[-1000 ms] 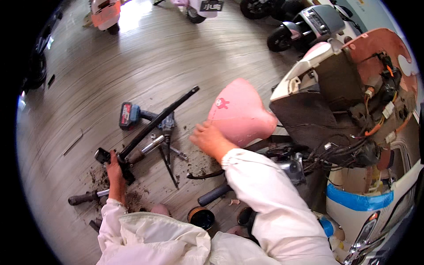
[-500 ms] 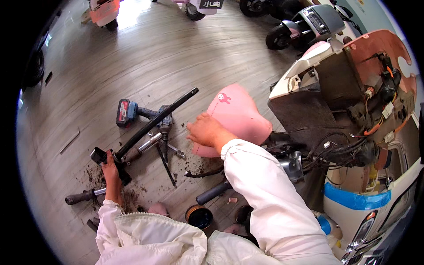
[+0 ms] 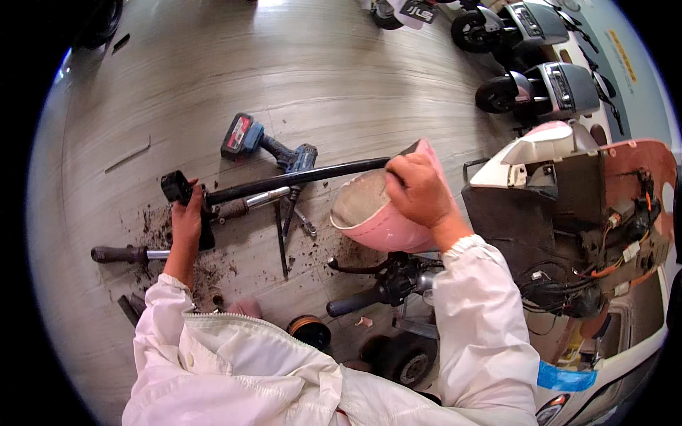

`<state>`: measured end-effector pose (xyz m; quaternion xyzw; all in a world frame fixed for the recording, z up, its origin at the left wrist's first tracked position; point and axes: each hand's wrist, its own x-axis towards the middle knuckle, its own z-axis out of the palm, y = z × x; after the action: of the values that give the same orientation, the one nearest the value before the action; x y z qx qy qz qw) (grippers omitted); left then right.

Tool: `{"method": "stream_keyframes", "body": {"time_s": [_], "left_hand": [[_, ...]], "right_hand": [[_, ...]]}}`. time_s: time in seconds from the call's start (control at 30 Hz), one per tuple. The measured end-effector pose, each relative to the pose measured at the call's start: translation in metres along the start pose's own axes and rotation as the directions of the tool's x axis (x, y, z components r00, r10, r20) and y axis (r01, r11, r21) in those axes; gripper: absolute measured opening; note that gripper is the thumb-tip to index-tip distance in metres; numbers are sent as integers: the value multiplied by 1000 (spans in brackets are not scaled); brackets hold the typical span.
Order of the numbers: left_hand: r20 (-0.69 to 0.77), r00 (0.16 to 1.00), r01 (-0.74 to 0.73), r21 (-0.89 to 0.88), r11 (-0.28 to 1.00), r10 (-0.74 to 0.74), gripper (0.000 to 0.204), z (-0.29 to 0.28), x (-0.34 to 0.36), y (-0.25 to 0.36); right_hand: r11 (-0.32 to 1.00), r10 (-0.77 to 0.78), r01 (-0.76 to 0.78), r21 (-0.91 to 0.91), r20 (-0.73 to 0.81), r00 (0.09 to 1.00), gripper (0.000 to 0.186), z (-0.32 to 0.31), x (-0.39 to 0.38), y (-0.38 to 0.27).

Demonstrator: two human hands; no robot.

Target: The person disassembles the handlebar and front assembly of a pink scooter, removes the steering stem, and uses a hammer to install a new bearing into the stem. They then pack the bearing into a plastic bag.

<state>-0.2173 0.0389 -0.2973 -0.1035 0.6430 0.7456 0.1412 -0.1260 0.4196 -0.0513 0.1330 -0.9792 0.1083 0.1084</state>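
Observation:
My left hand (image 3: 186, 216) is closed around the black clamp end (image 3: 176, 186) of a long black metal tube (image 3: 284, 182). The tube slants slightly upward to the right, and its far end meets my right fist. Closed on a pink scooter body panel (image 3: 380, 231), my right hand (image 3: 420, 190) keeps it tilted, with its dull hollow inside showing. Whether this hand also grips the tube's end I cannot tell. Below the tube lies a blue cordless impact wrench (image 3: 291, 156) with a red-and-black battery.
At right stands a partly stripped scooter (image 3: 561, 206) with exposed wiring. Handlebar parts (image 3: 387, 287), a small wheel (image 3: 408, 362) and a grip (image 3: 117, 253) lie nearby. Dirt crumbs surround a spanner (image 3: 305, 220). A hex key (image 3: 131, 157) lies farther left; parked scooters (image 3: 540, 89) stand behind.
The pink panel has been turned from its outer face to show its hollow inside. My right hand has moved right and closed. The tube has swung flatter, and the view has turned.

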Motion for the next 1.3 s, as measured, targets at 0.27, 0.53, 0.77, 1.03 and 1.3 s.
{"method": "stream_keyframes", "body": {"time_s": [0.27,0.53,0.77,1.03,1.3], "left_hand": [[109,984,-144,7,990,142,35,31,-2,35],[215,939,-295,102,950,268,35,46,-10,102],[280,939,-269,233,935,200,40,60,-12,114],[259,952,-240,303,922,163,39,56,-20,102],[248,963,-176,276,945,107,37,53,-24,92]], "right_hand": [[979,30,-12,203,-82,996,5,-70,9,-32],[965,-68,99,242,-133,989,10,-101,-9,-60],[969,-97,127,212,-148,984,9,-100,-10,-67],[977,-81,99,189,-102,991,10,-91,-9,-68],[969,-92,113,220,-103,990,13,-84,-4,-56]]}}
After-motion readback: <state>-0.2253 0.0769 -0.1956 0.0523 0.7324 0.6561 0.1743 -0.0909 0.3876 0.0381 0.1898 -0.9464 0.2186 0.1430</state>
